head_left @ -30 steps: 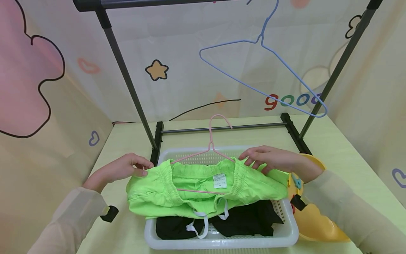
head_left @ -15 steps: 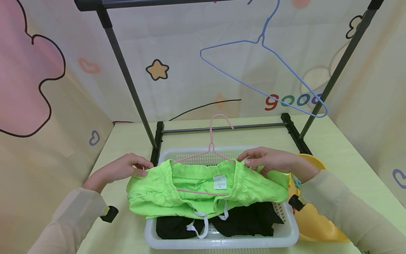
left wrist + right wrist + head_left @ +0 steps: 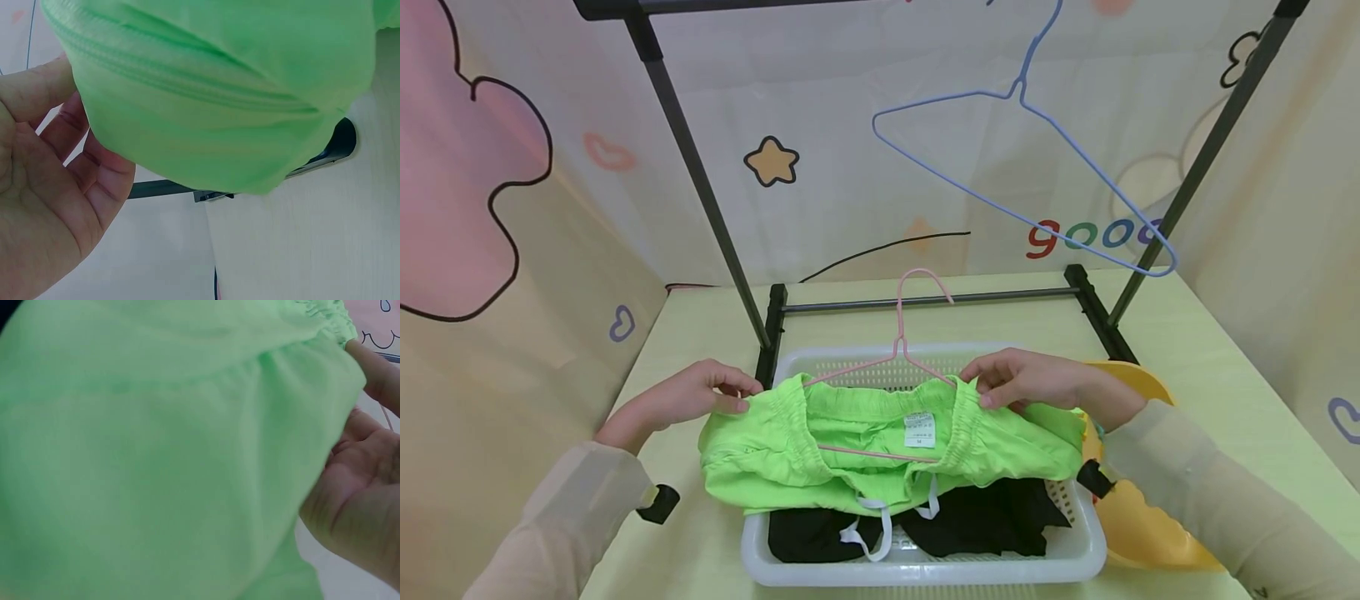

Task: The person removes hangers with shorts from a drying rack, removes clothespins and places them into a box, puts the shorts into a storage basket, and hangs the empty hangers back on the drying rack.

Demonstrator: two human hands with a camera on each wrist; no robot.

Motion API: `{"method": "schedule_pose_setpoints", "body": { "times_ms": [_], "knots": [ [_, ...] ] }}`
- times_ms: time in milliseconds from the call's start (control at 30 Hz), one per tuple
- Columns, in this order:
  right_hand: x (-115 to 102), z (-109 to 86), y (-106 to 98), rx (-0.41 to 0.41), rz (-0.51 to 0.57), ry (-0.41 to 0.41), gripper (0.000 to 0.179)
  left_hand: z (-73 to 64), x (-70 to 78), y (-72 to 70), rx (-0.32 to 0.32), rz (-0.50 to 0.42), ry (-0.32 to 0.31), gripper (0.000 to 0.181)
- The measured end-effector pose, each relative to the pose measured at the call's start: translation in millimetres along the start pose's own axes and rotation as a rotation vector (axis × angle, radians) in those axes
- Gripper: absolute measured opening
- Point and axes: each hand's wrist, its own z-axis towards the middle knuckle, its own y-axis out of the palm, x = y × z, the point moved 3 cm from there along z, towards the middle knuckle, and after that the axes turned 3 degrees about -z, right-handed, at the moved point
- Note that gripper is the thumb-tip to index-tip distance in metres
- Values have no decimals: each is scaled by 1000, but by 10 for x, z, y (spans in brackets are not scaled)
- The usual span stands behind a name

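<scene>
Bright green shorts [image 3: 1015, 442] with an elastic waistband, white drawstring and white label lie spread over a white basket [image 3: 925, 573]. A pink hanger [image 3: 899, 325] sits inside the waistband, its hook standing up behind and its lower bar showing across the opening. At the left end, my left hand [image 3: 703, 390] pinches the green fabric; the left wrist view has this hand [image 3: 50, 169] with its fingers behind the cloth. My right hand [image 3: 1033, 379] pinches the waistband near the hanger's right shoulder. Cloth fills most of the right wrist view, beside the thumb and palm of that hand [image 3: 362, 506].
Black clothing [image 3: 985, 521] lies in the basket under the shorts. A blue hanger [image 3: 955, 187] hangs at upper right. The black rack [image 3: 692, 158] stands behind, its foot bar on the table [image 3: 1225, 383]. A yellow container [image 3: 1157, 525] is right of the basket, partly behind my right forearm.
My right hand has shifted slightly left along the waistband, its loosely spread fingers closing to a pinch on the fabric. The left hand, shorts and pink hanger have hardly moved.
</scene>
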Motion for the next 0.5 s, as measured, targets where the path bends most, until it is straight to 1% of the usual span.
{"method": "schedule_pose_setpoints", "body": {
  "times_ms": [133, 267, 400, 500],
  "knots": [
    [-3, 8, 0, 6, 15, 15, 42, 1, 13, -1, 1, -3, 4, 29],
    [4, 20, 0, 12, 27, 35, 40, 5, -4, 2, 3, -8, -8, 29],
    [-3, 24, 4, 9, 33, 31, 38, 12, -26, 13, -2, -16, -19, 31],
    [-10, 23, 6, 8, 34, 23, 36, 22, -33, 20, -11, -20, -8, 30]
  ]
}}
